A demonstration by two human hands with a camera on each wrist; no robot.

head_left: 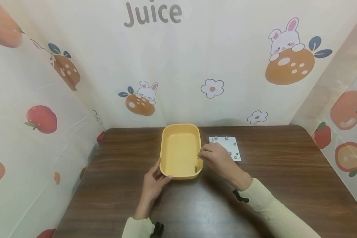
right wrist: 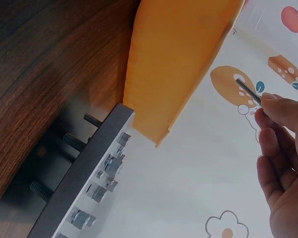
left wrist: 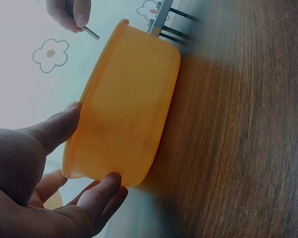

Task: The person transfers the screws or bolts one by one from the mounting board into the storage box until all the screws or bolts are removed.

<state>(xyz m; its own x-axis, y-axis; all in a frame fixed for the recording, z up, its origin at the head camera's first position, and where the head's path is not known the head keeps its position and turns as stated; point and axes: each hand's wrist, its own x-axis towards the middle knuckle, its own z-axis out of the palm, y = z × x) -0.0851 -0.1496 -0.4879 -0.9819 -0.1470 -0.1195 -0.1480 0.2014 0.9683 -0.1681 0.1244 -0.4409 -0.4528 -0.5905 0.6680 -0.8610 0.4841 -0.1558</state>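
A yellow plastic tray stands on the table, with one small metal bolt lying inside at its near right corner. My left hand grips the tray's near left corner, the thumb at the near rim and the fingers round the side. Above the tray's right rim, my right hand pinches a thin threaded metal bolt between thumb and index finger; the fingers cover its other end. Just right of the tray is a white metal plate, partly behind the right hand, with several bolts fitted through it.
Threaded ends stick out under the plate toward the dark wood table. A printed curtain closes off the back and both sides. Dark straps show at the sleeve cuffs.
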